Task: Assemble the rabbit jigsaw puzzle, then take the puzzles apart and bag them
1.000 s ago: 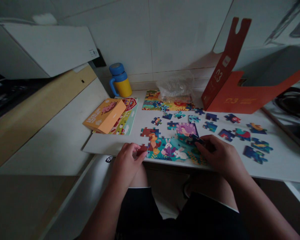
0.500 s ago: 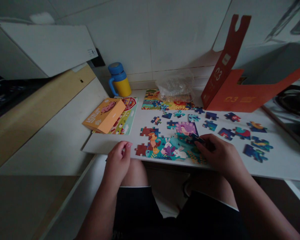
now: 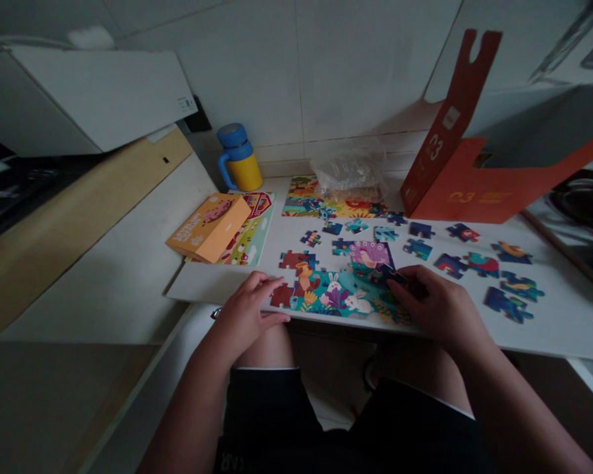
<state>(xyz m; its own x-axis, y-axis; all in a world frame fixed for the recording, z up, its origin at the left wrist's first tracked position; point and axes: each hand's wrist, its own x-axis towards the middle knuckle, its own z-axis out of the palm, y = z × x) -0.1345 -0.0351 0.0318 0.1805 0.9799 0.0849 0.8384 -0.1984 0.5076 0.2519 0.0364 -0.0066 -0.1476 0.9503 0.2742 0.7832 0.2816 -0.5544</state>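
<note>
A partly joined jigsaw puzzle (image 3: pixel 333 289) with rabbits and a beaver-like animal lies along the table's front edge. At its right end my right hand (image 3: pixel 432 299) pinches a dark puzzle piece (image 3: pixel 388 273), just below the purple peacock piece (image 3: pixel 370 253). My left hand (image 3: pixel 250 306) is at the puzzle's left end, thumb and fingers apart, fingertips by the brown corner piece (image 3: pixel 281 295); whether they touch it I cannot tell. Several loose puzzle pieces (image 3: pixel 481 264) lie to the right, and more lie behind the puzzle.
A tall orange box (image 3: pixel 459 191) stands open at the back right. Crumpled clear plastic (image 3: pixel 348 168) rests on a picture sheet (image 3: pixel 299 197). Left of these are a blue and yellow mug (image 3: pixel 244 164) and an orange carton (image 3: pixel 210 227) on a green picture board (image 3: pixel 257 234).
My left hand has moved right to the puzzle's left end, and its fingers have spread from a closed pose. My right hand stays nearly in place with the dark piece.
</note>
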